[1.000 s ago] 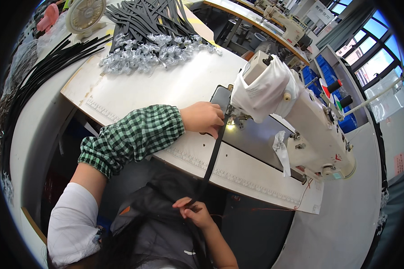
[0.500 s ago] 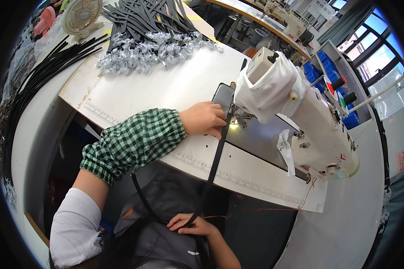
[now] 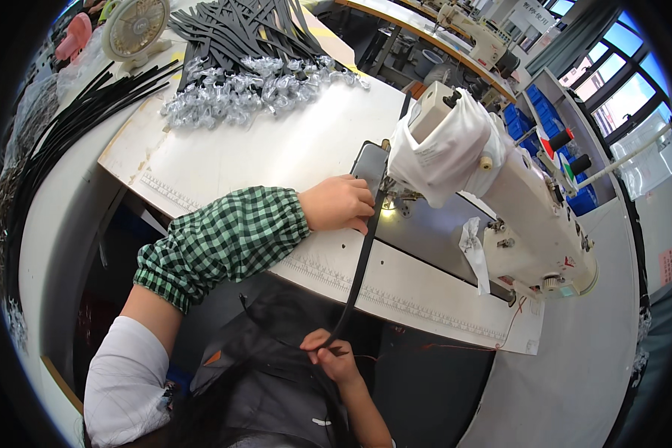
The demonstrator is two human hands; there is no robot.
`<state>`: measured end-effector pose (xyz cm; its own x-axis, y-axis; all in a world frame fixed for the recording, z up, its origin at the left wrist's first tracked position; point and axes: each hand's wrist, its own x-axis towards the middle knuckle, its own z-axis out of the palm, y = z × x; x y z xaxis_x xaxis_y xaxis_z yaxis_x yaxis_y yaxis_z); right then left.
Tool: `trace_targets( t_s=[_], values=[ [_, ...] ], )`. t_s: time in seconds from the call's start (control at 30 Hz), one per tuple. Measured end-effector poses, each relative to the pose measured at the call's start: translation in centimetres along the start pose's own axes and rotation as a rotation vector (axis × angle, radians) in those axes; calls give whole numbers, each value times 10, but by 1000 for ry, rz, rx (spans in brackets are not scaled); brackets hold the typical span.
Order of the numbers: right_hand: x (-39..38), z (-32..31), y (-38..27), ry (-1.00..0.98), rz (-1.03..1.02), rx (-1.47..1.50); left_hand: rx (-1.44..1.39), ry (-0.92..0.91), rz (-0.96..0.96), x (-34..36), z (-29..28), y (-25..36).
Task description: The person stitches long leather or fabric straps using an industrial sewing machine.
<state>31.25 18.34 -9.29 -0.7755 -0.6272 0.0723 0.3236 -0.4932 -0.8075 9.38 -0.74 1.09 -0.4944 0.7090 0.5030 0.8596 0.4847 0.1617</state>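
Observation:
My left hand [image 3: 340, 203], below a green checked sleeve [image 3: 224, 239], rests at the machine bed with fingers curled on a long black strap [image 3: 363, 269]. The strap runs past the needle area of a white sewing machine [image 3: 530, 216], whose head is draped in white cloth [image 3: 440, 153], and shows again behind it. A small light glows beside the needle area. Lower down, over my dark lap, my right hand [image 3: 332, 355] pinches the strap, with a loose length looping to the left. The exact needle point is hidden.
A heap of black straps with clear plastic pieces [image 3: 246, 93] lies at the back. Left are loose black strips [image 3: 67, 134] and a small fan [image 3: 134, 30]. Blue bins [image 3: 541, 112] and thread spools [image 3: 560, 140] are behind the machine. Another sewing table [image 3: 418, 30] stands beyond.
The strap's far end has come into view behind the machine. My right hand dropped, then rose again along the strap, and the loose length has shifted. My left hand stays almost in place.

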Motion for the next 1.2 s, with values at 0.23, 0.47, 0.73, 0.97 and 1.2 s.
trace_targets(
  t_s=[0.23, 0.47, 0.73, 0.97, 1.2],
  values=[
    [-7, 9, -13, -382, 196, -281, -1, -5, -8, -1, 0, -2],
    [5, 8, -10, -151, 74, -257, -5, -2, -17, 0, 0, -1],
    [27, 14, -15, 259, -76, 124, -12, -19, -15, -1, 1, -1],
    [7, 2, 1, 43, 9, -106, -17, -25, -12, 0, -2, -1],
    [-1, 11, -11, -346, 217, -267, 7, -10, -15, -1, -1, -1]
  ],
)
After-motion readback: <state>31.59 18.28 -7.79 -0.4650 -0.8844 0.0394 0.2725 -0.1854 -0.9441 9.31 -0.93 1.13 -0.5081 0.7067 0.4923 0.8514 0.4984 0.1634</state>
